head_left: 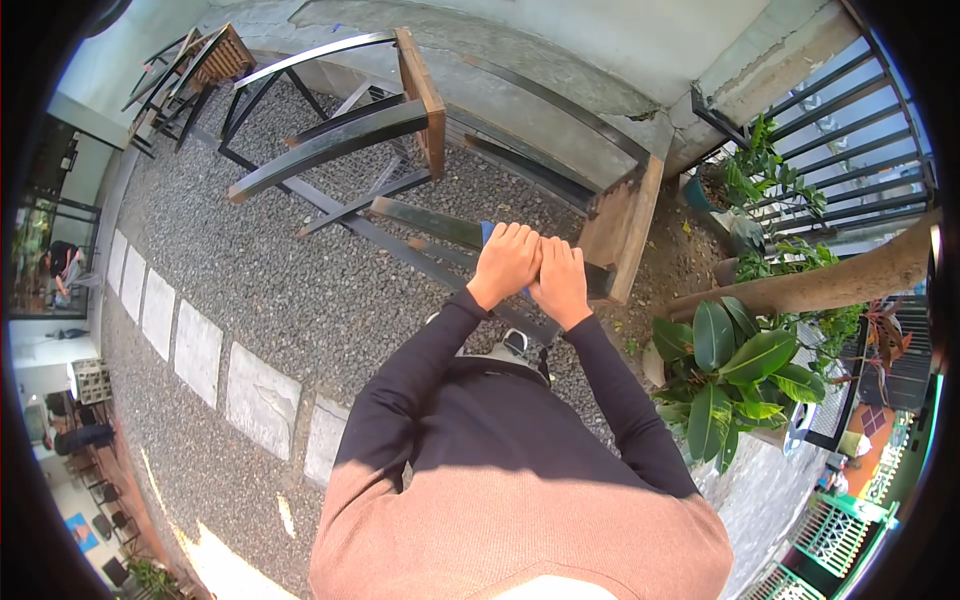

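An overturned stool with a wooden seat [630,235] lies on its side in front of me, its dark legs pointing left. My left hand [507,262] and my right hand [558,283] are closed side by side over one dark leg [425,222] of it. A thin blue piece [487,233], cloth or sheet, shows at the edges of my fingers against the leg. Most of it is hidden under my hands, so its kind stays unclear. Both wrists lie close together, the knuckles facing up.
Another overturned stool [424,100] lies beyond on the grey gravel [230,265], with more furniture [222,58] at the far left. Pale stepping slabs [262,398] run along the left. A leafy plant [730,365], a tree trunk [800,277] and a barred fence [835,130] stand at the right.
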Available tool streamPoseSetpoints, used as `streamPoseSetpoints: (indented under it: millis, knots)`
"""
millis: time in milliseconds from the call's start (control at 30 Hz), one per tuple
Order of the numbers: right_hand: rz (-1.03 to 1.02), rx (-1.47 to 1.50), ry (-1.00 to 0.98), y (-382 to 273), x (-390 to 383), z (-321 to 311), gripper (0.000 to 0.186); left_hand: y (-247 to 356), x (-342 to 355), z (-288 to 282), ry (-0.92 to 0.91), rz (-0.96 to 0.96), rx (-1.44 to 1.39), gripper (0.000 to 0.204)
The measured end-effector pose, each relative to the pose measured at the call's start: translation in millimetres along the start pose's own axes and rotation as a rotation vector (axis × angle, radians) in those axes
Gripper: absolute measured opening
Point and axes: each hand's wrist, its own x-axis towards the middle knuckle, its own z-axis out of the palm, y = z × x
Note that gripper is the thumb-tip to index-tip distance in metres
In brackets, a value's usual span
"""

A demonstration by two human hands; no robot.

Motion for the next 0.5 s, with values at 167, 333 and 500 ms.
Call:
streamPoseSetpoints:
  millis: [167,333,500]
  knots:
    - [-0.009,-0.016,0.01,-17.0,13.1,7.5,0.036,-19.3,-6.4,-9.5,-0.001,-0.004,-0.004,0.017]
    - [-0.006,-0.015,0.035,-33.6,25.0,15.6,0.032,-37.5,-11.1,-19.2,0.021,0.0,-0.006,0.017]
    - [0.015,-0.002,0.035,-49.6,35.8,24.0,0.033,-55.0,-16.0,-28.3,0.045,0.003,-0.002,0.017]
